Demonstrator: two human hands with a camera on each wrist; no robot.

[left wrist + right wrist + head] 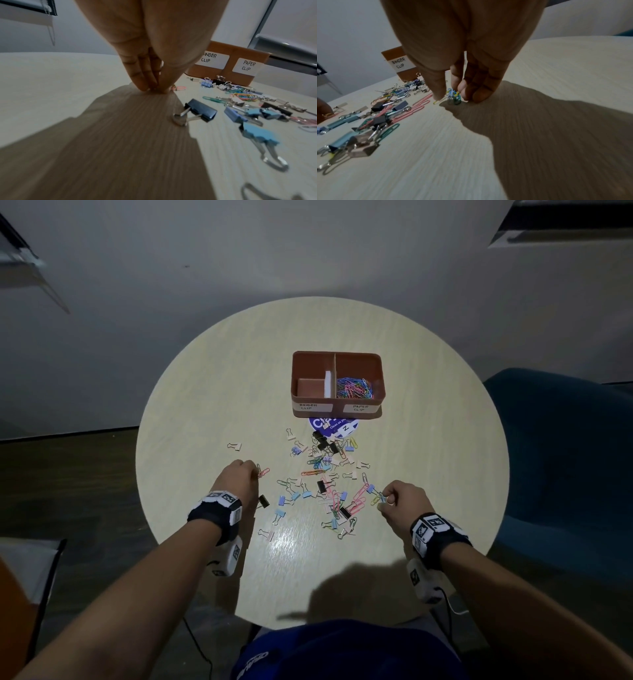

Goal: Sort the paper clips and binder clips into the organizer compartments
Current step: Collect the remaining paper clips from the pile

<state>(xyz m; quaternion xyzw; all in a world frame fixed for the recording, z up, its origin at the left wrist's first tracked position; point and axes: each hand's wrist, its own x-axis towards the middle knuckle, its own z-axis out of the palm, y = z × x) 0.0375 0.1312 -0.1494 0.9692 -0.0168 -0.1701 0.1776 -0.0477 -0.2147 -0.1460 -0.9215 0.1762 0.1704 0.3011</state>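
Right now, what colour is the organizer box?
Reddish brown organizer box, clearest in the head view.

Both hands pinch paper clips from the scatter before the brown organizer on the round table

I see a round pale wooden table; on it stand the brown organizer, a blue sticker and scattered clips.
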